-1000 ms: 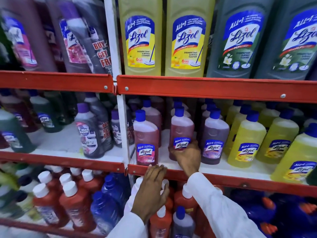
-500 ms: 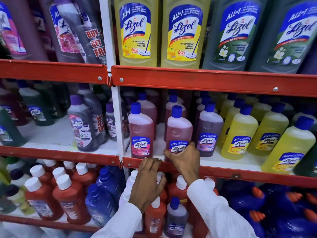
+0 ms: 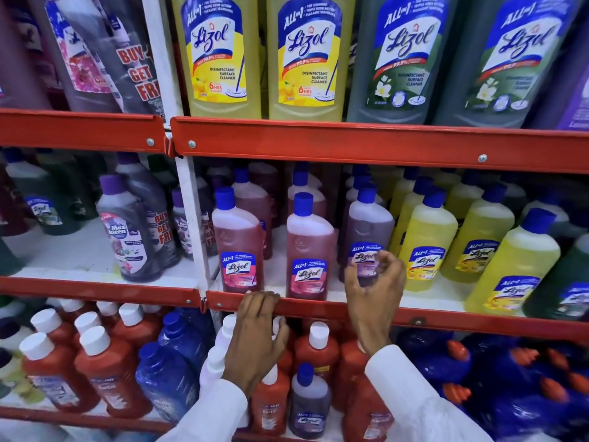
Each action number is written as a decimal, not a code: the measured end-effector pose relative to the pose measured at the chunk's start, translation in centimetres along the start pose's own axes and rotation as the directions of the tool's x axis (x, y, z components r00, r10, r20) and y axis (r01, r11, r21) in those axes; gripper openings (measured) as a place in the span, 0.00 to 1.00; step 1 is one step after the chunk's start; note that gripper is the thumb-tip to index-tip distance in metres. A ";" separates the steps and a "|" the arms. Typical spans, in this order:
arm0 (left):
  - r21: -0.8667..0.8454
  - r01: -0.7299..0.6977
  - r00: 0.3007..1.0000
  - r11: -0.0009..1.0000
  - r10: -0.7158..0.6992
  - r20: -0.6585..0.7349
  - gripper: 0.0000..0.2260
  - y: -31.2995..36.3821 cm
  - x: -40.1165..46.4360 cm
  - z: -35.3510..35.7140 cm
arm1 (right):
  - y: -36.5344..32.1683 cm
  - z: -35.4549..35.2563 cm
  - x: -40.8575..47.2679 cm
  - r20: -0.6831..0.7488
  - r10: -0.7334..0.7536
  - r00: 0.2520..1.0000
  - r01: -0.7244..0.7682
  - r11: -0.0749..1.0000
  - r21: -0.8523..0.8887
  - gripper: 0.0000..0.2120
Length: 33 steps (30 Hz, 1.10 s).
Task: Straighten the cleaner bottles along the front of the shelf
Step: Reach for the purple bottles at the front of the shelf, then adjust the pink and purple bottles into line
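On the middle shelf (image 3: 446,298), seen from the head camera, small Lizol cleaner bottles stand in rows behind a red front rail (image 3: 318,309). Each label reads "ALL in 1" above the "Lizol" script. At the front, from the white upright (image 3: 188,215) rightward: a pink bottle (image 3: 237,244), a second pink bottle (image 3: 309,250), a purple bottle (image 3: 369,228), then yellow bottles (image 3: 425,247). All carry blue caps and stand upright close to the shelf's front edge, labels facing outward.

The right hand (image 3: 376,288) is at the base of the purple bottle, fingers curled loosely around its label; whether it grips firmly cannot be told. The left hand (image 3: 258,333) is spread flat, fingertips hooked over the red front rail just below the gap between the two pink bottles, holding nothing.

The upper shelf carries large Lizol bottles (image 3: 220,55) marked "DISINFECTANT SURFACE CLEANER", "99.9%" and "6 HRS". The left bay holds a "Max kleen" bottle (image 3: 127,237) and packs printed "BUY GET FREE".
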<state>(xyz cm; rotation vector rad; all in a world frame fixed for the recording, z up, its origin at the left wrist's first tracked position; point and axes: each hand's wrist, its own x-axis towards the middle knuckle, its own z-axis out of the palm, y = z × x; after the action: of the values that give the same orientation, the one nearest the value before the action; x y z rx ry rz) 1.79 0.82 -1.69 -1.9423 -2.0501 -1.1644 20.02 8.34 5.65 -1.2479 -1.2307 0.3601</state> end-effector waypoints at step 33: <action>0.160 0.002 0.995 0.987 0.015 -0.103 0.17 1.0 -0.4 2.1 | 2.3 -0.7 1.9 0.184 0.163 0.969 -0.103 0.949 -0.298 0.46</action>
<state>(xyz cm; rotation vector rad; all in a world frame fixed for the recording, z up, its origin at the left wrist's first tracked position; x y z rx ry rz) 3.69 1.55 -2.95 -1.7760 -2.0154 -1.0404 22.19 10.27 4.71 -1.5796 -1.4155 0.4303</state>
